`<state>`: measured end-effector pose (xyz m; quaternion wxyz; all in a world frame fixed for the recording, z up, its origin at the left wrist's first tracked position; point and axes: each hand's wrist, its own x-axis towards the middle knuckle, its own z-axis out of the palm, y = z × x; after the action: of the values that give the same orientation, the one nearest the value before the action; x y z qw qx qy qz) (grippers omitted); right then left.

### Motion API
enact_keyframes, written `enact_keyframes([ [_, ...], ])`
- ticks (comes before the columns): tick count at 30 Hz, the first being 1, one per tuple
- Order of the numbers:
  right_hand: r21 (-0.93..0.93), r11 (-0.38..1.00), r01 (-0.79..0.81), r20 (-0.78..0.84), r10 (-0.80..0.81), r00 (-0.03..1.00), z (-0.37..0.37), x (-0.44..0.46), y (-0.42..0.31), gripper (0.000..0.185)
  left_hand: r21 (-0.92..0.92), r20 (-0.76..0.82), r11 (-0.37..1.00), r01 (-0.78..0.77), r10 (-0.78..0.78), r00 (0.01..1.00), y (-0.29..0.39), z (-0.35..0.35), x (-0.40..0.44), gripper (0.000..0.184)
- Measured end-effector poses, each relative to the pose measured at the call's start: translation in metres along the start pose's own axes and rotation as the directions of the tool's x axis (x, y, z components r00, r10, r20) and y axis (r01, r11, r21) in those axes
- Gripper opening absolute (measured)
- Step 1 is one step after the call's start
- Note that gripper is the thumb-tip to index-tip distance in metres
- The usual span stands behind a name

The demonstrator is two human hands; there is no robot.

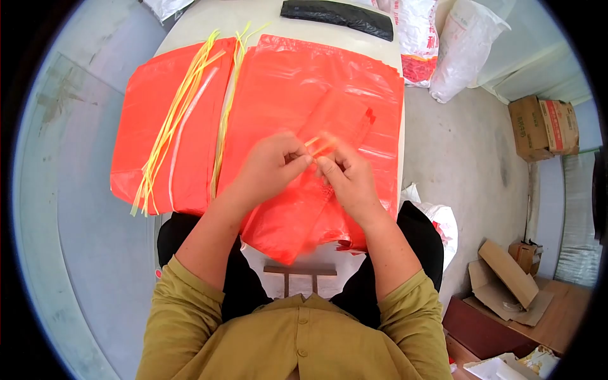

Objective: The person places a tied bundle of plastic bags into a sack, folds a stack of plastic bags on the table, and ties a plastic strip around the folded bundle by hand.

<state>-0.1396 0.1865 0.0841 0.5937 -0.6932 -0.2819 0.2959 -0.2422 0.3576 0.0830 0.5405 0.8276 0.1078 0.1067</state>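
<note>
My left hand (271, 166) and my right hand (348, 180) meet above a stack of red plastic bags (297, 76), fingers pinched closed. Between the fingertips runs a short yellow strip (311, 141), partly blurred. Beneath both hands, a gathered length of red plastic bag (297, 231) slants toward the table's front edge. Whether the strip goes all the way around it is hidden by my fingers. To the left, a bunch of loose yellow strips (172, 126) lies across more red bags (136, 117). A second bunch of yellow strips (229, 104) lies closer to my left hand.
A black plastic roll (337, 18) lies at the far edge of the pale table (253, 14). White sacks (465, 47) stand on the floor beyond the right side. Cardboard boxes (543, 128) are by the right wall, and an opened carton (506, 282) lies lower right.
</note>
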Motion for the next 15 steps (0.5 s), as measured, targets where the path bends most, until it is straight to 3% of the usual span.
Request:
enact_keyframes([
  [4, -0.163, 0.969, 0.187, -0.048, -0.197, 0.979, 0.008, -0.004, -0.006, 0.037, -0.414, 0.048, 0.858, 0.306, -0.315, 0.948, -0.004, 0.004, 0.0, 0.017],
  [6, -0.431, 0.814, 0.389, 0.037, -0.415, 0.909, 0.005, -0.002, -0.002, 0.036, -0.563, 0.16, 0.702, 0.435, -0.424, 0.891, -0.004, 0.001, -0.001, 0.018],
  [7, -0.544, 0.693, 0.473, 0.101, -0.506, 0.857, 0.004, 0.0, 0.0, 0.036, -0.534, 0.195, 0.726, 0.433, -0.393, 0.899, -0.003, -0.001, -0.002, 0.018],
  [12, -0.492, 0.758, 0.428, 0.088, -0.445, 0.891, -0.001, -0.002, -0.004, 0.017, -0.435, 0.258, 0.829, 0.352, -0.259, 0.931, -0.006, 0.003, -0.006, 0.021],
  [15, -0.458, 0.796, 0.396, 0.15, -0.37, 0.917, -0.006, 0.001, -0.001, 0.009, -0.315, 0.249, 0.884, 0.345, -0.274, 0.929, 0.0, -0.003, -0.006, 0.02],
])
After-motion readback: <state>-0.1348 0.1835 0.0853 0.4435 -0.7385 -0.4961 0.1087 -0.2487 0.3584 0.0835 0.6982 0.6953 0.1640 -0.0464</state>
